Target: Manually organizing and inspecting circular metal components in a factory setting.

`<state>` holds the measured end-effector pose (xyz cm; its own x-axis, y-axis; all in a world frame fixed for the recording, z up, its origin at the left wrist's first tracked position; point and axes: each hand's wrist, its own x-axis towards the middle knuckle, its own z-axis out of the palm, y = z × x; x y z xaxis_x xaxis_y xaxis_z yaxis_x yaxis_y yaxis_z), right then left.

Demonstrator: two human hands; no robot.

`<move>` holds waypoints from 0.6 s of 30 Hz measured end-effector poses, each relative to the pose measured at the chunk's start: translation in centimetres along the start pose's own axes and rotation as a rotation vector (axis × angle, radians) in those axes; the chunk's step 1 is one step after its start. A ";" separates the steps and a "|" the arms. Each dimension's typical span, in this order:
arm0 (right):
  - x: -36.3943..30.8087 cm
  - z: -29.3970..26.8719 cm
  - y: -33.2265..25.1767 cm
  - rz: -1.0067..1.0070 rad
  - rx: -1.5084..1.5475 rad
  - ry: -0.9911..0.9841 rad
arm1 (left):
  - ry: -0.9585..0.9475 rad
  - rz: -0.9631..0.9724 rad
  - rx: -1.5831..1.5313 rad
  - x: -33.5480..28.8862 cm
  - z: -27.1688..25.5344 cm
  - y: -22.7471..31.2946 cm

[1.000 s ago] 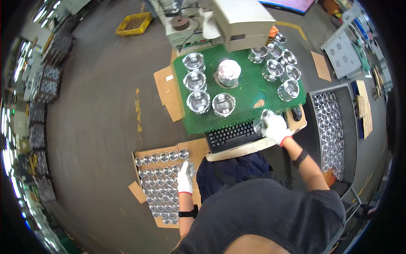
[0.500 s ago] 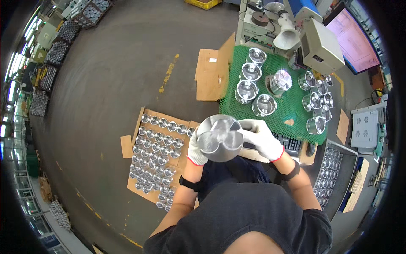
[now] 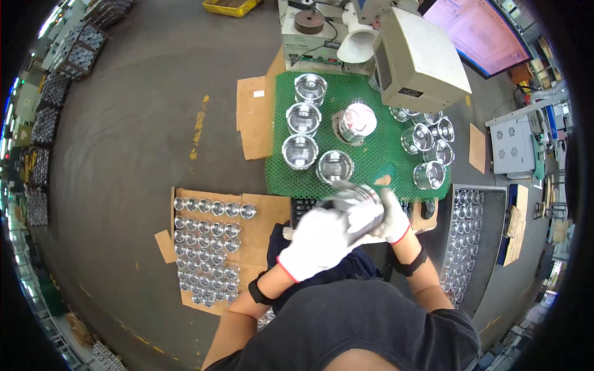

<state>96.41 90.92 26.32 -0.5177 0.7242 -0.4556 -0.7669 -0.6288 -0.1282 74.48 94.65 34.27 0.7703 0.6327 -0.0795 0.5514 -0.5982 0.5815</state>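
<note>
Holding a tilted metal piston (image 3: 362, 209) between white-gloved left grip (image 3: 318, 242) and right grip (image 3: 393, 219), closed against its sides; partly hiding the keyboard (image 3: 302, 206) beside the green mat (image 3: 385, 151).

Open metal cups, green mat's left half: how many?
4: back cup, middle cup, front cup down the left edge; fourth cup right of the front one. None appears hidden.

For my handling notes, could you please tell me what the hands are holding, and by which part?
A shiny metal cylinder, held by its outer sides between the left hand and right hand; blur hides the exact contact.
</note>
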 end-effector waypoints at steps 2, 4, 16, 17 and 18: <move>0.3 -4.2 0.4 -0.069 -0.083 0.076 | 0.156 0.237 0.099 1.2 6.4 -1.2; -1.2 -6.9 1.5 -0.132 -0.034 0.548 | -0.179 0.131 -0.104 2.4 6.3 -3.0; -8.3 -11.5 -2.9 -0.360 -0.164 0.851 | 0.241 -0.122 0.313 24.0 5.9 -11.9; -7.2 -10.7 -3.7 -0.347 -0.243 0.836 | 0.241 -0.114 0.312 24.8 5.9 -12.3; -6.2 -10.3 -4.6 -0.331 -0.322 0.818 | 0.160 -0.114 0.164 25.1 5.7 -12.7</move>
<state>107.07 86.40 20.68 0.2293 0.5332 -0.8143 -0.6222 -0.5630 -0.5439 88.64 115.34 20.28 0.6471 0.7624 -0.0006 0.6862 -0.5820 0.4364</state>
